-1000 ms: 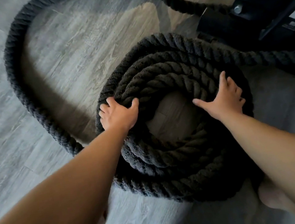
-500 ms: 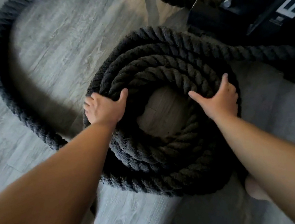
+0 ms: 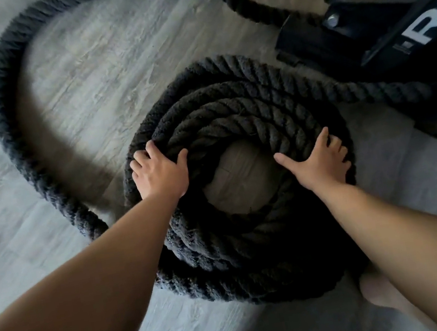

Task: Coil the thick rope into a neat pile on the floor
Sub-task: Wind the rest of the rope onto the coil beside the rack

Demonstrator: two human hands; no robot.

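Note:
The thick black rope lies in a round coil (image 3: 256, 260) of several stacked turns on the grey wood floor, with a bare patch of floor in its middle. My left hand (image 3: 159, 175) grips the coil's left side, fingers bent over the outer turns and thumb on the inner edge. My right hand (image 3: 318, 161) grips the right side, thumb stretched along the inner turn and fingers curled over the outside. A long loose length of rope (image 3: 6, 120) arcs from the coil's left side up and across the top. Another strand (image 3: 372, 89) runs off to the right.
Black metal gym equipment (image 3: 391, 29) with white lettering stands at the upper right, close to the coil; the right strand runs toward its base. A bare foot (image 3: 377, 293) shows at the coil's lower right. Grey plank floor (image 3: 108, 68) lies inside the loose arc.
Both hands stay on the coil's sides. The right hand's fingers have bent further over the outer turns. The view has shifted slightly; the coil keeps its shape.

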